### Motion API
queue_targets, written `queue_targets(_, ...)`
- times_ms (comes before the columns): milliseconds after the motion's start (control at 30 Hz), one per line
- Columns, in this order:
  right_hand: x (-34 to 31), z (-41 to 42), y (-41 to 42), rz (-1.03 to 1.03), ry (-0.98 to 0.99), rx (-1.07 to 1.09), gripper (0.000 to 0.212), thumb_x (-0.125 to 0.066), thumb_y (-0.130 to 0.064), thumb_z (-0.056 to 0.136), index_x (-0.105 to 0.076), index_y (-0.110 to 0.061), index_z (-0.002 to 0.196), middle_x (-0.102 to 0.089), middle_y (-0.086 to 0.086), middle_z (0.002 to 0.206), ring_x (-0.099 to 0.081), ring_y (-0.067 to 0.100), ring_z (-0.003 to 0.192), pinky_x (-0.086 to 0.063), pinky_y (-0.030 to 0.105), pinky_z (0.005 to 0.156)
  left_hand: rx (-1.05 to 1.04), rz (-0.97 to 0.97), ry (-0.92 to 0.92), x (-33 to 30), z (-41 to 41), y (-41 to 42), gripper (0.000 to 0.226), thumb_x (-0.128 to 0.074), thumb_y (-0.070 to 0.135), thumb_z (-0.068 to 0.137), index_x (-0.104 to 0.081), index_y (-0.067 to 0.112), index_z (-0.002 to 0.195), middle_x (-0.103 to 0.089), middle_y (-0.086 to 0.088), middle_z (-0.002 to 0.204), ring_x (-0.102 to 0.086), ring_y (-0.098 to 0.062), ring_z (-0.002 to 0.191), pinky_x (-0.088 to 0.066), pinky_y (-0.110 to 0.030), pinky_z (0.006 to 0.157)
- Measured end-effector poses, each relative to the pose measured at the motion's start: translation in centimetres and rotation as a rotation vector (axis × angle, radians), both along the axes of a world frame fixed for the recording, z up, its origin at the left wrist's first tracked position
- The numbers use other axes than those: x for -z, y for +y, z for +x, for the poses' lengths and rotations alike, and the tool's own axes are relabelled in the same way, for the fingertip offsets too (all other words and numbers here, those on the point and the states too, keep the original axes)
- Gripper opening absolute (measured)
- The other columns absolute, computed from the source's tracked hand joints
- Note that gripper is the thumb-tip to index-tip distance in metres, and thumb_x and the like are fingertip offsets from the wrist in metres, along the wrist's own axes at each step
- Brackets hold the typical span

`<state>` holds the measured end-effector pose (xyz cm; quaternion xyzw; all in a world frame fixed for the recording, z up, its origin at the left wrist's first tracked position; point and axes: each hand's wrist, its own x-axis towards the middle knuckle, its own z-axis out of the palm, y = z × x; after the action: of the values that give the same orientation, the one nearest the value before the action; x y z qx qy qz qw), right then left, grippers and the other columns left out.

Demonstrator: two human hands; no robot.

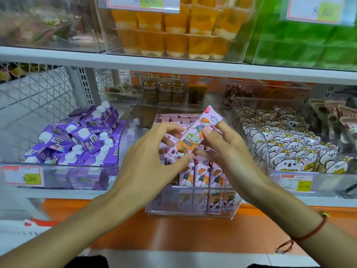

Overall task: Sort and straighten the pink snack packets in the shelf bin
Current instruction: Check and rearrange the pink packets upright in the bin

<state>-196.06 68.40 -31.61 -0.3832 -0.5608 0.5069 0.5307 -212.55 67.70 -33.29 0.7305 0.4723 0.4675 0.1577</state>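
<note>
Both hands meet above the clear shelf bin (193, 200), holding one pink snack packet (193, 138) tilted, its upper end leaning away to the right. The left hand (146, 157) pinches the packet's lower end with thumb and fingers curled round it; the right hand (226, 149) grips the upper half, fingers wrapped along its edge. In the bin, a row of standing packets (201, 176) at the front wall already looks upright and even, and more pink packets (179, 118) lie at the back of the bin, their order hard to read. So the job seems partly done: the held packet has yet to go in, and the middle of the bin is hidden under the hands. Left of the bin sits a bin of purple cartons (77, 140); right of it, a bin of koala-print packets (289, 142). The bin's tall side walls leave little room.
</note>
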Motion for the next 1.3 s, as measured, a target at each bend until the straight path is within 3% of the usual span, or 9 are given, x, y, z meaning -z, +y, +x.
queue_targets(100,-0.1,0.0,-0.2,0.089,-0.055,-0.001,0.025,-0.051,-0.019,0.097,-0.055,-0.018,0.122,-0.071,-0.004,0.106,-0.068,0.006,0.098,-0.053,0.017,0.083,-0.019,0.040,0.043,-0.1,0.0,-0.1,0.037,-0.069,0.049,0.078,-0.051,0.045,0.110,-0.059,0.032,0.105,-0.058,0.005,0.093,-0.052,-0.028,0.080)
queue_targets(233,0.0,0.3,0.1,0.059,-0.079,-0.062,0.036,-0.051,-0.019,0.096,-0.050,-0.023,0.132,-0.068,-0.010,0.118,-0.062,0.004,0.111,-0.047,0.019,0.097,0.073,-0.049,-0.109,0.0,0.1,0.1,0.028,-0.066,0.038,0.086,-0.049,0.043,0.107,-0.060,0.034,0.106,-0.063,0.002,0.092,-0.052,-0.023,0.079)
queue_targets(400,0.3,0.2,0.0,0.071,-0.077,0.080,0.039,-0.062,-0.012,0.090,-0.053,-0.018,0.127,-0.070,0.001,0.109,-0.068,0.010,0.098,-0.055,0.026,0.086,0.072,-0.022,-0.053,0.3,0.2,0.0,0.020,-0.057,0.040,0.091,-0.055,0.038,0.111,-0.063,0.026,0.111,-0.061,0.003,0.104,-0.051,-0.036,0.091)
queue_targets(500,0.5,-0.5,-0.3,0.098,-0.028,0.205,0.034,-0.071,-0.009,0.082,-0.054,-0.018,0.110,-0.070,0.002,0.101,-0.070,0.019,0.090,-0.057,0.029,0.080,0.015,0.041,-0.008,0.2,0.5,0.0,0.037,-0.062,0.049,0.079,-0.052,0.043,0.114,-0.056,0.029,0.111,-0.059,0.002,0.097,-0.054,-0.037,0.078)
queue_targets(600,0.7,-1.1,-0.6,0.084,-0.001,0.231,0.038,-0.075,-0.011,0.077,-0.052,-0.012,0.107,-0.068,0.007,0.101,-0.070,0.023,0.089,-0.059,0.028,0.075,-0.020,0.042,-0.017,0.2,0.7,0.0,0.054,-0.071,0.054,0.067,-0.048,0.046,0.115,-0.057,0.028,0.105,-0.060,-0.001,0.088,-0.055,-0.035,0.070)
queue_targets(800,-0.1,-0.3,-0.5,0.054,-0.135,0.162,0.023,-0.064,-0.027,0.088,-0.061,-0.020,0.109,-0.067,-0.006,0.106,-0.066,0.003,0.089,-0.054,0.027,0.086,0.084,-0.054,-0.186,-0.2,0.3,0.5,0.038,-0.068,0.052,0.077,-0.050,0.053,0.109,-0.063,0.033,0.101,-0.065,0.003,0.084,-0.054,-0.021,0.071)
queue_targets(1000,-0.1,0.0,-0.4,-0.019,-0.108,0.086,0.024,-0.061,-0.018,0.092,-0.062,-0.021,0.115,-0.074,0.000,0.098,-0.070,0.007,0.084,-0.055,0.018,0.070,0.182,-0.210,-0.221,0.0,0.5,0.6,0.033,-0.061,0.054,0.078,-0.052,0.048,0.109,-0.066,0.024,0.109,-0.063,0.005,0.097,-0.049,-0.021,0.082)
queue_targets(1100,0.1,-0.1,-0.6,0.064,-0.172,0.195,0.027,-0.069,-0.017,0.084,-0.064,-0.018,0.111,-0.073,0.003,0.097,-0.071,0.012,0.081,-0.058,0.023,0.074,0.163,-0.169,-0.125,0.1,0.3,0.6,0.038,-0.065,0.044,0.085,-0.055,0.043,0.121,-0.059,0.022,0.116,-0.061,-0.001,0.097,-0.053,-0.028,0.077)
queue_targets(1300,0.0,-0.5,-1.0,0.095,-0.226,0.236,0.024,-0.074,-0.022,0.080,-0.059,-0.012,0.095,-0.068,0.007,0.097,-0.070,0.019,0.076,-0.058,0.039,0.077,0.176,-0.197,-0.154,-0.4,0.6,0.4,0.034,-0.065,0.037,0.085,-0.054,0.047,0.114,-0.062,0.020,0.109,-0.059,0.001,0.094,-0.053,-0.020,0.071)
